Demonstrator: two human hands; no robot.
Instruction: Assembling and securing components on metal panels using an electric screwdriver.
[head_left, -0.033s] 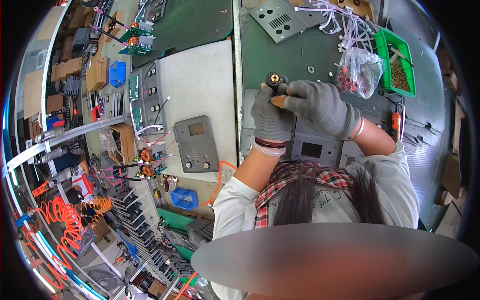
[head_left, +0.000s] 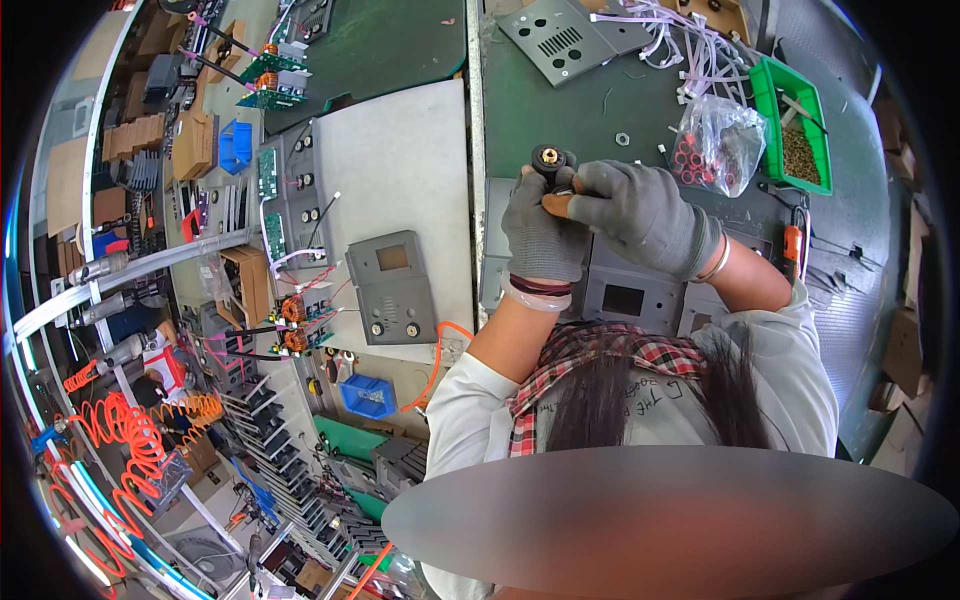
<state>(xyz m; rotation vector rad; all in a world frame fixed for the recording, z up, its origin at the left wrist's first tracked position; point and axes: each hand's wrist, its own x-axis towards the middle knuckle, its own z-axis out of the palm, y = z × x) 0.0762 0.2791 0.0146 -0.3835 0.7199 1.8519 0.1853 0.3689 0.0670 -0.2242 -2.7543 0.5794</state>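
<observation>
Gripping a black round part [head_left: 549, 157] with a brass centre in the narrowly curled fingers of the left hand [head_left: 540, 228], and facing its round end up out of the top of that grip. Pressing the bunched fingers of the right hand [head_left: 640, 212] in just beside it, on the right, showing there an orange-brown tip (seemingly bare skin poking out of the grey glove).

Working above grey panels [head_left: 655, 302], lying below the fingers and nearer the body. Possibly risking a slip of the black part, through gripping a rounded body in bulky knit, and so perhaps dropping it onto the panels and scratching them. Also risking a nip to the bare tip, from squeezing too hard between the hands. Perhaps risking a knock to the loose hex nut [head_left: 622, 139], lying just beyond the right fingers, or a snag on the clear bag [head_left: 732, 150] of red rings [head_left: 690, 162] farther to their right, from too wide a swing of that hand.

Hiding most of the black part's lower body inside the left fingers, and hiding both palms. Leaving unclear anything small between the right fingertips; not telling turning from mere steadying. Losing part of the panels behind forearms and clothing.
</observation>
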